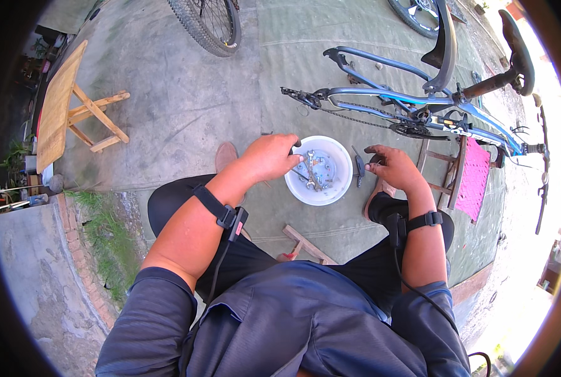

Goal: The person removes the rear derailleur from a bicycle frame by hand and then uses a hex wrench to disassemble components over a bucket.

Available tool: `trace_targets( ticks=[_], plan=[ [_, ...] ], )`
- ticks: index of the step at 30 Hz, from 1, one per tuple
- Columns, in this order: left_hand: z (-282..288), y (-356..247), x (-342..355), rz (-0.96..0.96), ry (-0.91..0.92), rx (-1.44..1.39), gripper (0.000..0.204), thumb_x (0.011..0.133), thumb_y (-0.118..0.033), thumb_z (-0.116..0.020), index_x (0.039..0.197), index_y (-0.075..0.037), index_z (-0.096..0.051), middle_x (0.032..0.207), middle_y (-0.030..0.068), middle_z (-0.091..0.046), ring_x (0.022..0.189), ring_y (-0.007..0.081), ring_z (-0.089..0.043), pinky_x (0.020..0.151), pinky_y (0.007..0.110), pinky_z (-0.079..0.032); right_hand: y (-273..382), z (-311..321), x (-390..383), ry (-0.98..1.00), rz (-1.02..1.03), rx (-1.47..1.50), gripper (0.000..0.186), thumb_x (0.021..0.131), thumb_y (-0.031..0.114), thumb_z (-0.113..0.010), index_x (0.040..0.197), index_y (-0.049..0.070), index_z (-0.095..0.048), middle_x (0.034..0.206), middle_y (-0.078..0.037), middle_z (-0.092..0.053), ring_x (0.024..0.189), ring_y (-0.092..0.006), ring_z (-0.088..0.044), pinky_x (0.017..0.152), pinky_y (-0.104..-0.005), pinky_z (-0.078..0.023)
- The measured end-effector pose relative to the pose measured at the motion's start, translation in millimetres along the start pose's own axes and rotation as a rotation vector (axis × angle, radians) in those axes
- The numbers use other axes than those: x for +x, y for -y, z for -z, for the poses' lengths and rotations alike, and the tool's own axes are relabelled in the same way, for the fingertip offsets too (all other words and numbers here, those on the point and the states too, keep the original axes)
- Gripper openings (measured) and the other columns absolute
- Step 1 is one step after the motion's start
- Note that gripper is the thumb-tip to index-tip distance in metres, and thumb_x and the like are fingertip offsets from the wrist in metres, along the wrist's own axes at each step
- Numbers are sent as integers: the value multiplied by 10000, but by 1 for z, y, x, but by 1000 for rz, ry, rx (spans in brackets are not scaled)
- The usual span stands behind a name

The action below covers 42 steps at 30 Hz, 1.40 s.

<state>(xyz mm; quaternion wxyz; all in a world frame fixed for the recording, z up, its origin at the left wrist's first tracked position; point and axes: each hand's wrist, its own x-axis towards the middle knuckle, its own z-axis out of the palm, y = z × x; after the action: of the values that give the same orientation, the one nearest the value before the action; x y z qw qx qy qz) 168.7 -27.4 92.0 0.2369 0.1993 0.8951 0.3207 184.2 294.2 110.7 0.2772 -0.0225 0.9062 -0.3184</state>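
Note:
A white plastic bucket (291, 183) stands on the ground between my feet. Wrenches (311, 164) and small metal parts lie inside it. My left hand (270, 157) is at the bucket's left rim, fingers curled and thumb over the edge. A thin dark rod slants into the bucket below that thumb; whether I grip it cannot be told. Just right of the bucket, my right hand (396, 167) has its thumb and fingers bent round the end of a small dark tool with a crosspiece (359, 166). The fingertips of both hands look blackened.
A blue bicycle frame (393, 94) without wheels lies ahead right, by a stool with a pink woven seat (473, 178). Loose wheels (212, 28) lie at the far side. A folding wooden table (59, 113) is tipped over on the left. A wooden piece (309, 246) lies between my legs.

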Motion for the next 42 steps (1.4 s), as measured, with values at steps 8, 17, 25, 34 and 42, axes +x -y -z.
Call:
trace_targets(
  ticks=[8,17,25,34,42],
  plan=[
    [-1,-1,0,2,-4,-8,352,855,-254,-648,1086,10,-607,922,206,-664,864,364,-647,756,435,-502,2,0,0,-12,16,-17,405,813,136,-734,1190,46,-619,903,-135,-694,838,-222,-666,787,-341,-515],
    [19,4,6,65,-134,78,304,828,-195,-659,1071,-16,-626,982,184,-659,908,349,-639,779,418,-503,5,2,1,-37,43,-59,411,793,132,-739,1177,42,-623,925,-152,-691,841,-268,-669,782,-362,-518],
    [78,30,68,1,-170,259,303,784,-138,-689,1067,-42,-641,1007,141,-624,970,330,-595,828,407,-482,8,15,-5,-144,198,-165,420,762,131,-743,1158,52,-630,974,-145,-653,878,-294,-647,778,-374,-507],
    [12,78,153,-225,-170,203,447,693,-62,-748,1121,-74,-620,1087,113,-592,1061,322,-551,901,416,-449,29,33,-5,-90,100,-150,328,740,139,-740,1039,70,-626,899,-134,-606,827,-352,-602,718,-444,-480],
    [-20,87,173,-300,-362,99,276,708,-44,-730,967,-59,-636,961,88,-619,936,317,-578,816,424,-445,35,37,-2,-67,109,-197,419,742,160,-755,1136,103,-622,862,-99,-587,784,-317,-610,678,-411,-485]
  ],
)
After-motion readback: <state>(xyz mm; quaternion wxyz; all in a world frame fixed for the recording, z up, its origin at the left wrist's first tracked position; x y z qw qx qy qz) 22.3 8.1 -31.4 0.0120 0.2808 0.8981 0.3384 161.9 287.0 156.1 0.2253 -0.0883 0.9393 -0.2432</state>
